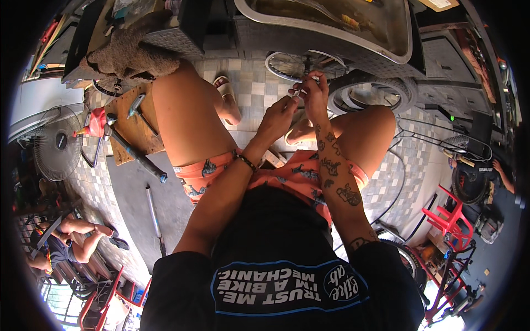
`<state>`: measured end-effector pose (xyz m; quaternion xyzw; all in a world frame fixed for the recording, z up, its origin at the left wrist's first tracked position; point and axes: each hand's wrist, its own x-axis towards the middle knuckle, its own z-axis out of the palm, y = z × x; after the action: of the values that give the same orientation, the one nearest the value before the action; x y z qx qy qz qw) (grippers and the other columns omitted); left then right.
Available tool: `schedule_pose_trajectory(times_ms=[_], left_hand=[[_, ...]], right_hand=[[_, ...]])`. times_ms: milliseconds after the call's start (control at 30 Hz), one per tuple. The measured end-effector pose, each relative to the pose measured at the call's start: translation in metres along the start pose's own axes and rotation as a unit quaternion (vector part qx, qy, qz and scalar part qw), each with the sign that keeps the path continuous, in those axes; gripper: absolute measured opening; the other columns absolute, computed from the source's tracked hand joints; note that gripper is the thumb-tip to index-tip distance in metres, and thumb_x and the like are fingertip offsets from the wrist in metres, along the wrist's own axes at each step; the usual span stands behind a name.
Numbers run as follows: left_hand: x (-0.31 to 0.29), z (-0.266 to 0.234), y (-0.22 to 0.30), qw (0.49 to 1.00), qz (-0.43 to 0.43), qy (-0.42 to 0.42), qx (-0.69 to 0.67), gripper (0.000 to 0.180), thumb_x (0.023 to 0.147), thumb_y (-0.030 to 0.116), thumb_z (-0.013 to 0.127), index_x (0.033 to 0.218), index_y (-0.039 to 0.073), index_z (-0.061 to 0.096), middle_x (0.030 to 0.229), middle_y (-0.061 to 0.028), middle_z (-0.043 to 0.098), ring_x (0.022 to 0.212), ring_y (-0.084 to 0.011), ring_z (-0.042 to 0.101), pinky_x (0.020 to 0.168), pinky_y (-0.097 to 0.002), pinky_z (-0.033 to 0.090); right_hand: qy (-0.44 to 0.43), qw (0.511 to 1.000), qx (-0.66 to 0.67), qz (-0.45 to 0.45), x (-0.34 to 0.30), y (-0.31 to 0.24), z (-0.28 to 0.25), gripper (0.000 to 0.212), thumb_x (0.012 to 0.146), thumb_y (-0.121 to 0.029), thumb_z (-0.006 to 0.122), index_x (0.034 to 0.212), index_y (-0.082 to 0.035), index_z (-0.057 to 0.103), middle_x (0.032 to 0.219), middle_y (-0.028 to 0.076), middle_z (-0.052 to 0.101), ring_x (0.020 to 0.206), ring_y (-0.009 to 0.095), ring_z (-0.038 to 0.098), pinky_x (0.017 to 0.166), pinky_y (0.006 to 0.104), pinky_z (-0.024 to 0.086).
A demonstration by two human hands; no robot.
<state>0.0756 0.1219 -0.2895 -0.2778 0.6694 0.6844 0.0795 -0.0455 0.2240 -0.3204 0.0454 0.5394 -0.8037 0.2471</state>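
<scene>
My left hand [279, 117] and my right hand [316, 98] meet above the floor between my knees. The fingers of both are closed in a pinch around a small silvery part [297, 94]. Its exact kind is too small to make out, and fingertips cover some of it. Just beyond my hands a spoked bicycle wheel [284, 65] lies partly under the bench edge. Nearer my right knee is a wheel with a thick black tyre [406, 94].
A metal basin [326, 34] with murky liquid stands ahead. A brown towel [124, 49] drapes at the left. Beside my left leg are a wooden board [124, 144] bearing a hammer-like tool [135, 105], and a fan [58, 143]. A red chair [450, 218] stands right; other people sit at both sides.
</scene>
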Motion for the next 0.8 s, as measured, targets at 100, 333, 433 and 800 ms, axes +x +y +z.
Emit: schedule_pose_trajectory(times_ms=[100, 333, 433, 800], left_hand=[[0.0003, -0.0004, 0.0006, 1.000, -0.005, 0.004, -0.002, 0.050, 0.112, 0.055, 0.049, 0.100, 0.008, 0.062, 0.072, -0.0005, 0.052, 0.053, -0.0117, 0.047, 0.051, -0.0323, 0.040], [0.0044, -0.0047, 0.0023, 0.996, -0.076, -0.025, 0.047, 0.056, 0.112, 0.055, 0.041, 0.109, 0.005, 0.065, 0.099, -0.0234, 0.072, 0.099, -0.0469, 0.069, 0.090, -0.0512, 0.052], [0.0054, -0.0056, 0.0005, 0.997, -0.065, -0.032, 0.028, 0.054, 0.112, 0.054, 0.043, 0.107, 0.005, 0.063, 0.095, -0.0208, 0.070, 0.092, -0.0434, 0.067, 0.088, -0.0495, 0.052], [0.0018, -0.0081, 0.0014, 0.999, -0.030, -0.033, 0.031, 0.040, 0.112, 0.044, 0.046, 0.103, 0.008, 0.059, 0.087, -0.0114, 0.062, 0.075, -0.0299, 0.058, 0.071, -0.0426, 0.047]], right_hand=[[-0.005, 1.000, 0.005, -0.010, -0.0031, -0.0039, 0.0021, 0.020, 0.101, -0.006, 0.060, 0.119, -0.009, 0.050, 0.098, 0.008, 0.062, 0.083, 0.027, 0.073, 0.072, 0.0419, 0.064], [0.015, 1.000, -0.020, -0.006, -0.0037, -0.0055, 0.0047, 0.020, 0.103, -0.005, 0.059, 0.121, -0.008, 0.049, 0.105, 0.011, 0.059, 0.084, 0.027, 0.072, 0.080, 0.0533, 0.069], [0.004, 1.000, -0.021, -0.006, -0.0023, -0.0054, 0.0033, 0.020, 0.103, -0.006, 0.059, 0.121, -0.008, 0.049, 0.107, 0.012, 0.059, 0.083, 0.027, 0.073, 0.079, 0.0528, 0.070], [0.009, 1.000, -0.006, -0.002, 0.0010, -0.0039, 0.0023, 0.029, 0.101, -0.005, 0.061, 0.126, -0.008, 0.045, 0.107, 0.014, 0.063, 0.080, 0.028, 0.073, 0.075, 0.0471, 0.067]])
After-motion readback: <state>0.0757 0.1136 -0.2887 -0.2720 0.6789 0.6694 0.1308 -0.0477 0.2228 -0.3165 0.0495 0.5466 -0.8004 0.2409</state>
